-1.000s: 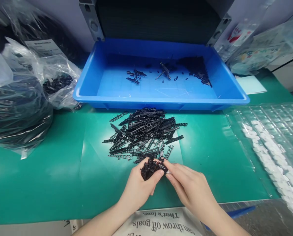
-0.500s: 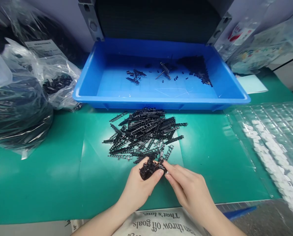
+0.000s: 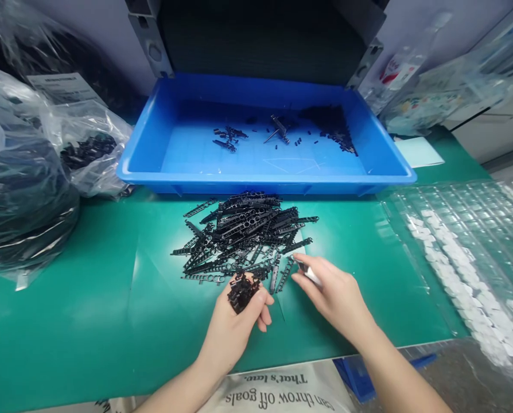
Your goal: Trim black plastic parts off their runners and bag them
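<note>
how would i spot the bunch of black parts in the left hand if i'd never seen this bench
Find the blue tray on the green tabletop, then the pile of black strips in front of it. At the pile's near edge is the left hand, gripping the bunch of black parts. Unlike the loose strips, it is gathered into one clump.

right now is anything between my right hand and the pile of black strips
Nothing visible: the right hand, a small pale object in its grip, has its fingertips beside the pile at its near right edge. The left hand, holding a bundle of black parts, sits to the left, not between.
</note>
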Motion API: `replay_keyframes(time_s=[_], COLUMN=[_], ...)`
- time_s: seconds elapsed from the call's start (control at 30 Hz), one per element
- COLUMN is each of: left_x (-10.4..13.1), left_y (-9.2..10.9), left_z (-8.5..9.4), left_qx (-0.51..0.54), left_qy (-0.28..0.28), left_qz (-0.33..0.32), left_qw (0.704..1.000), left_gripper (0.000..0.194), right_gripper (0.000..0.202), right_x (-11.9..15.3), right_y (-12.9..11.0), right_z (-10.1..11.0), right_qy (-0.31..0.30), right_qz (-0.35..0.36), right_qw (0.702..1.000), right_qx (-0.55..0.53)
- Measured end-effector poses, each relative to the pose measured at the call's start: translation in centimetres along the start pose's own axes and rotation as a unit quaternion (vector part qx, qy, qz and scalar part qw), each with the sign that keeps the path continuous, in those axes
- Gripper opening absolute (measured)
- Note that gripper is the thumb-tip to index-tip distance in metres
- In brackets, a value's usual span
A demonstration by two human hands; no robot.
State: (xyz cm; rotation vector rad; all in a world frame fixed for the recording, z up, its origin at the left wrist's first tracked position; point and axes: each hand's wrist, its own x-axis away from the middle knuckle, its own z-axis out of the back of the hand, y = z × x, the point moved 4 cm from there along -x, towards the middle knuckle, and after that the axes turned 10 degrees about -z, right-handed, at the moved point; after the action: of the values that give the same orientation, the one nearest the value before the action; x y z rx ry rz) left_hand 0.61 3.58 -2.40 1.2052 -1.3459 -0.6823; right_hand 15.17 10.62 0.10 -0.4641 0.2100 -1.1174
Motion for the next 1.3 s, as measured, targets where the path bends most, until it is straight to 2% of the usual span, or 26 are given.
replay_keyframes(time_s=[0.13, 0.2, 0.27, 0.4, 0.5, 0.57, 0.6, 0.67, 0.73, 0.8, 0.93, 1.3], left_x=[0.1, 0.1, -0.1, -0.5, -0.6, -0.5, -0.5, -0.5, -0.7, -0.7, -0.7, -0.5], left_y=[0.2, 0.3, 0.2, -0.3, -0.5, -0.7, -0.8, -0.7, -0.5, -0.3, -0.3, -0.7], left_z=[-0.1, 0.0, 0.2, 0.4, -0.2, -0.7, -0.9, -0.9, -0.6, -0.3, -0.1, 0.0], left_qx=[0.022, 0.009, -0.013, -0.040, -0.006, 0.028, 0.040, 0.039, 0.024, 0.007, -0.018, -0.006], left_qy=[0.018, 0.026, 0.025, -0.014, -0.088, -0.132, -0.134, -0.101, -0.055, -0.032, -0.041, -0.045], left_qz=[0.015, 0.020, 0.017, 0.004, 0.010, 0.054, 0.079, 0.104, 0.096, 0.075, 0.047, 0.036], left_qw=[0.999, 0.999, 0.999, 0.999, 0.996, 0.989, 0.987, 0.989, 0.994, 0.997, 0.998, 0.998], left_gripper=[0.019, 0.022, 0.017, 0.015, 0.021, 0.025, 0.026, 0.027, 0.029, 0.027, 0.018, 0.017], right_gripper=[0.020, 0.018, 0.014, 0.012, 0.020, 0.025, 0.025, 0.022, 0.022, 0.027, 0.032, 0.036], right_x=[-2.4, -3.0, -3.2, -2.3, -1.5, -1.0, -0.9, -0.6, -0.2, 0.3, 1.3, 1.5], right_y=[1.2, 1.2, 1.1, 0.2, -0.8, -1.3, -1.4, -1.5, -1.4, -1.5, -2.2, -2.6], right_z=[0.3, 0.5, 0.8, 1.5, 1.3, 0.9, 0.6, 0.3, 0.1, -0.1, -0.6, -0.6], right_qy=[-0.073, -0.103, -0.124, -0.161, -0.167, -0.152, -0.137, -0.098, -0.074, -0.095, -0.163, -0.115], right_qz=[0.037, 0.066, 0.096, 0.158, 0.182, 0.174, 0.160, 0.111, 0.052, 0.021, 0.033, 0.057], right_qw=[0.996, 0.992, 0.987, 0.973, 0.964, 0.967, 0.971, 0.979, 0.985, 0.986, 0.981, 0.991], right_qx=[0.035, 0.034, 0.023, -0.045, -0.099, -0.107, -0.114, -0.138, -0.147, -0.132, -0.099, -0.030])
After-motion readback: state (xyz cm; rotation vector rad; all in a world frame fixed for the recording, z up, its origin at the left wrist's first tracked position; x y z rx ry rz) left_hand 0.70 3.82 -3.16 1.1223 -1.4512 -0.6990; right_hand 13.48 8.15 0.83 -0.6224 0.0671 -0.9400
